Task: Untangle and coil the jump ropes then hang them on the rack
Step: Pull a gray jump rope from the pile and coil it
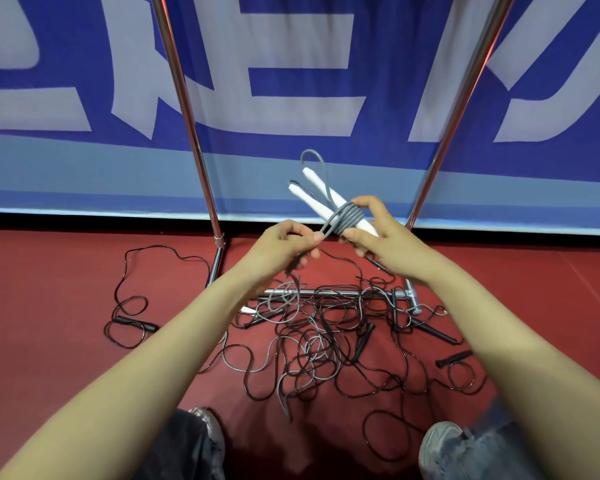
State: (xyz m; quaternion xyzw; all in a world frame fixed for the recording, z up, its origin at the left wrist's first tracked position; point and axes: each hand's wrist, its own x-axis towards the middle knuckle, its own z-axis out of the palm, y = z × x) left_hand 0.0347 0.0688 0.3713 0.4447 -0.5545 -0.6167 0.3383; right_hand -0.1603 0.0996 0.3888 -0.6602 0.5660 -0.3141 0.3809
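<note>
Black ropes [326, 341] tangled over chrome rack base [329, 292]; hands above

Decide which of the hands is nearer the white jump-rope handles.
Right. The right hand grips the white handles; the left hand pinches the grey cord just beside them.

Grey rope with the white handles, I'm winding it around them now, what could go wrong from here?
The wraps are held by your right hand; if its grip eases, they may spring loose off the white handles. The tail pinched by your left hand seems to trail into the tangled pile, so pulling could drag other ropes up or tighten knots.
</note>
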